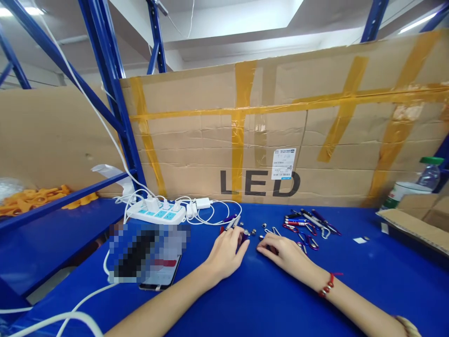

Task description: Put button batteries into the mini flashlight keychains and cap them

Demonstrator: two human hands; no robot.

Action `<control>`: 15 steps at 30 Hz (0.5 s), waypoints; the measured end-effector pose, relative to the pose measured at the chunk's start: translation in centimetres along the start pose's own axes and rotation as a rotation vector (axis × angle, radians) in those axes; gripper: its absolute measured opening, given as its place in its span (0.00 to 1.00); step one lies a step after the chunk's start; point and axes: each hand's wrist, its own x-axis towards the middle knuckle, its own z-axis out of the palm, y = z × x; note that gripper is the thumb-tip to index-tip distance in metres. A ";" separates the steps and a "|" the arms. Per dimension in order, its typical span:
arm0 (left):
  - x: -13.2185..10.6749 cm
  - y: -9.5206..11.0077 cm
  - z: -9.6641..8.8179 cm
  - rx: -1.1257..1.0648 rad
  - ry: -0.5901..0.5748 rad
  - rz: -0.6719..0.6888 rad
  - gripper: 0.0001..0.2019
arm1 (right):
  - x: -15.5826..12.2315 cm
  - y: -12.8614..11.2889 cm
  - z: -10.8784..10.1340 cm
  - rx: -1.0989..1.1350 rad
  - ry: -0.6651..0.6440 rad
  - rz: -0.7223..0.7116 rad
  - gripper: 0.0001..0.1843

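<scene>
My left hand [228, 248] rests near the middle of the blue tabletop with curled fingers. A small purple shiny piece [244, 237] shows between its thumb and fingers; most of it is hidden. To the right, my right hand [284, 252] is closed, thumb against bent fingers, and what it holds is covered. Small silver round parts [253, 231] lie between and just beyond the hands. Past my right hand are blue and purple carabiners [310, 242]. Behind these lies a pile of slim metal tubes with carabiner clips [298, 223], in red, silver, black and purple.
A white power strip [157, 211] with tangled cables stands at the back left. A phone [159, 274] lies left of my arm. Taped cardboard [196, 154] walls off the back. An open carton [417, 229] and a green-capped bottle [430, 173] are at right.
</scene>
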 end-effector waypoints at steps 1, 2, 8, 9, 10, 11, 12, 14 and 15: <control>0.0 0.0 0.0 0.011 -0.004 0.007 0.10 | 0.0 0.0 -0.1 0.005 -0.008 -0.007 0.11; 0.1 0.0 0.0 0.021 -0.006 0.015 0.10 | 0.0 0.0 -0.2 0.007 -0.013 -0.017 0.10; 0.2 -0.6 0.6 0.047 0.052 0.149 0.09 | -0.1 -0.2 -0.2 0.005 0.097 -0.079 0.09; 0.2 -0.7 0.7 0.054 0.064 0.178 0.09 | -0.2 -0.3 -0.1 0.037 0.161 -0.081 0.10; 0.1 -0.8 0.8 0.059 0.070 0.206 0.09 | -0.2 -0.4 0.1 0.075 0.236 -0.079 0.10; 0.1 -0.9 0.9 0.060 0.066 0.233 0.09 | -0.3 -0.5 0.2 0.117 0.311 -0.079 0.10; 0.1 -1.0 1.0 0.057 0.055 0.258 0.08 | -0.3 -0.6 0.3 0.156 0.377 -0.085 0.10; 0.0 -1.0 1.1 0.048 0.023 0.295 0.08 | -0.4 -0.8 0.4 0.213 0.455 -0.125 0.10; 0.0 -1.0 1.1 0.048 0.005 0.304 0.08 | -0.5 -0.9 0.4 0.229 0.467 -0.148 0.09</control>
